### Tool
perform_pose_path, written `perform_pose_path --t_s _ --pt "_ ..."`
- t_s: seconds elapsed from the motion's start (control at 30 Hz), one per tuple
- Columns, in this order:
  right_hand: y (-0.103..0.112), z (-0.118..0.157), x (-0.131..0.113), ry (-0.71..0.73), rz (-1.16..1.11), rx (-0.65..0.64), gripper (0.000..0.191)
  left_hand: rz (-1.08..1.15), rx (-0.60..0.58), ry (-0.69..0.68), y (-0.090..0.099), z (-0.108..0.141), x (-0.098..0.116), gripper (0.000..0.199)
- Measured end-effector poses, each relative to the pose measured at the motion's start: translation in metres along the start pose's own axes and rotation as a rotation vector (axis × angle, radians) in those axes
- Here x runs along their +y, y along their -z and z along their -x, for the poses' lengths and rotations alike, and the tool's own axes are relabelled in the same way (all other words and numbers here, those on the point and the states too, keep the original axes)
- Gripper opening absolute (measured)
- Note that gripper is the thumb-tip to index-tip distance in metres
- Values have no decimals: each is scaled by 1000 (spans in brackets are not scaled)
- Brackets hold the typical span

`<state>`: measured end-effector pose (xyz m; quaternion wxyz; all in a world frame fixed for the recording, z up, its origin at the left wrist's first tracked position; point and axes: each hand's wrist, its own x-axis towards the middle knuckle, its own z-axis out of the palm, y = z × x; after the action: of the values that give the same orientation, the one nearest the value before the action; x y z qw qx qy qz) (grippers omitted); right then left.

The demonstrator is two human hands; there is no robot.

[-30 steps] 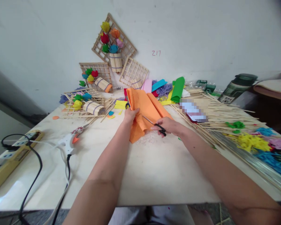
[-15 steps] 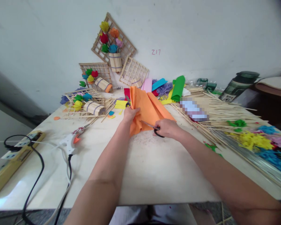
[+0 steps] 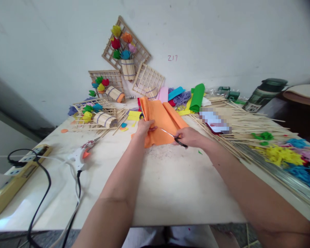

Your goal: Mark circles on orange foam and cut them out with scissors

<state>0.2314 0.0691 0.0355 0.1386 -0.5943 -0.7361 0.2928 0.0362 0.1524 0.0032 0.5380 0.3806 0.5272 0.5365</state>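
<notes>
Orange crepe paper [image 3: 158, 113] lies partly unrolled mid-desk, its gathered left side pinched in the left hand [image 3: 144, 126], while the right hand [image 3: 188, 136] grips black-handled scissors [image 3: 176, 138], blades reaching over the sheet toward the other hand. Cutting appears under way rather than finished: the sheet's broad middle runs on to the roll [image 3: 175, 113] at its right, though how far any cut extends cannot be told. Beyond, a diamond-set stick lattice [image 3: 138, 40] bearing tulip-like flowers [image 3: 126, 37] above a bound-stick basket [image 3: 128, 70] looks complete; two more lattices [image 3: 113, 76] at left also show blooms. One smaller lattice [image 3: 155, 73] has a basket at its foot but no visible flowers, suggesting work left. A white glue gun [image 3: 80, 156] rests on the desk [image 3: 170, 189], untouched by either hand
</notes>
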Motion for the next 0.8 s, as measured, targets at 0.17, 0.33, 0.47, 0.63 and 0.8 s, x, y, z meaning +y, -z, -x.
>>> perform_pose_path --t_s 0.17,0.33,0.47,0.63,0.8 --pt "-5 0 -6 -76 -654 -75 33 59 1 56 0 -3 -6 33" --pt "-17 -8 -21 -102 -838 -123 37 32 15 67 -1 -6 -8 34" --pt "-16 -14 -29 -155 -865 -132 37 20 23 76 -3 -3 -5 30" --pt "-25 -13 -33 -144 -954 -105 37 8 39 68 -4 -2 -5 24" --pt "-39 -8 -30 -178 -966 -86 41 -3 23 55 -3 -7 -9 22"
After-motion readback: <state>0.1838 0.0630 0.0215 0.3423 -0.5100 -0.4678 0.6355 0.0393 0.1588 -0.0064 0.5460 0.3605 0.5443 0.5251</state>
